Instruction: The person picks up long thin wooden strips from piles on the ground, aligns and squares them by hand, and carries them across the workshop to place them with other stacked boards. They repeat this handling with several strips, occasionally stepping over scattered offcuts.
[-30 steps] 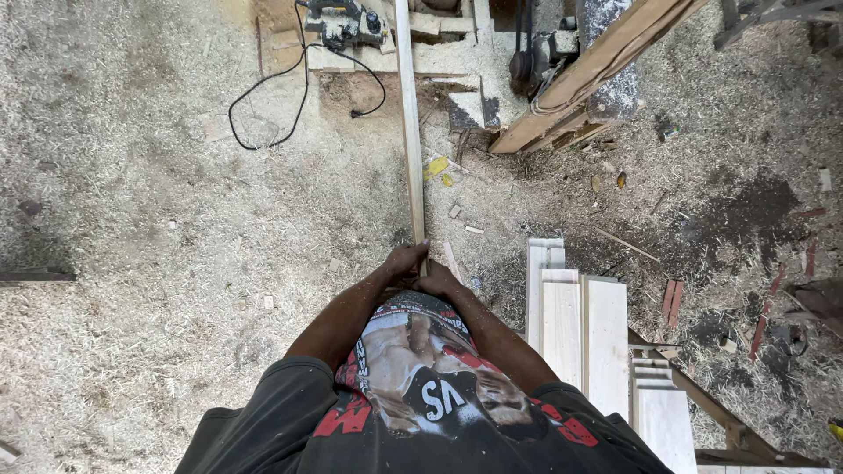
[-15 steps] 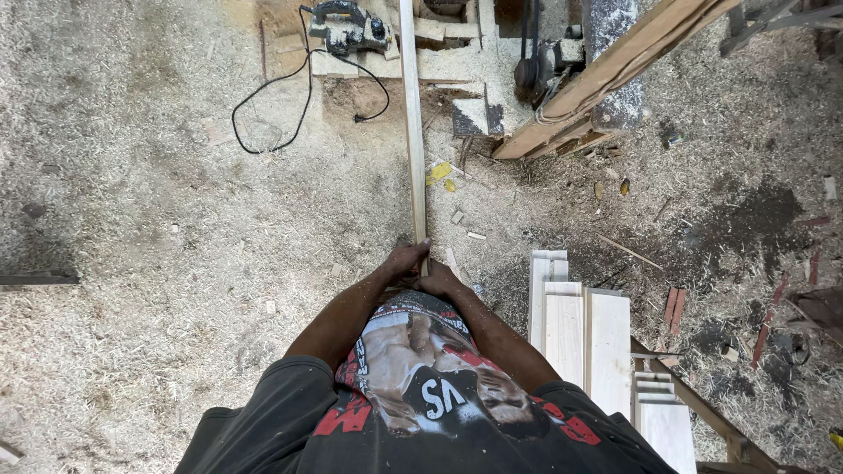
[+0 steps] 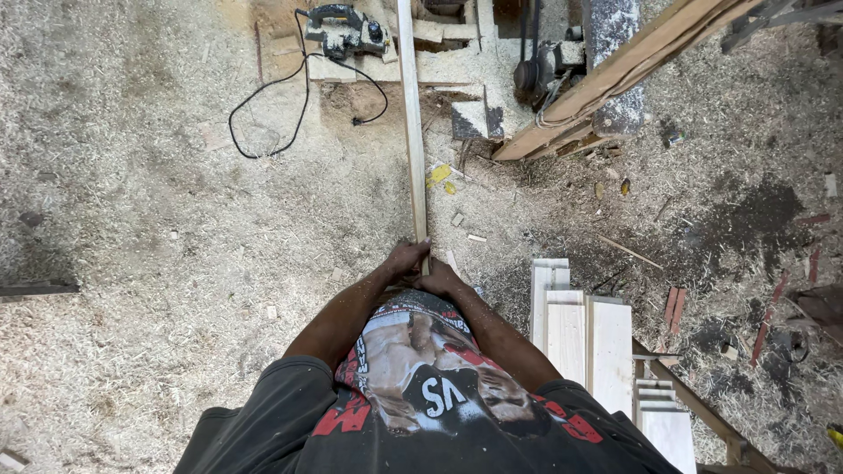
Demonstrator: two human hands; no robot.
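Hands both wrapped tight on near end of a long wood strip (image 3: pixel 412 132): left hand (image 3: pixel 406 257) higher up, right hand (image 3: pixel 442 279) just beside it, close to belly. Strip runs straight away over sawdust-covered floor (image 3: pixel 132 219). Power tool (image 3: pixel 344 30) with black cord (image 3: pixel 263 114) at far end, pale boards (image 3: pixel 584 338) stacked right.

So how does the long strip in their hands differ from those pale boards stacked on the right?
The strip is one long, narrow piece; the boards are several shorter, wider pieces. The strip is gripped at its near end by the left hand and right hand and runs away towards the machine; the boards lie untouched, side by side on the ground. The boards look paler, almost white. Both are sawn wood lying lengthwise away from the person.
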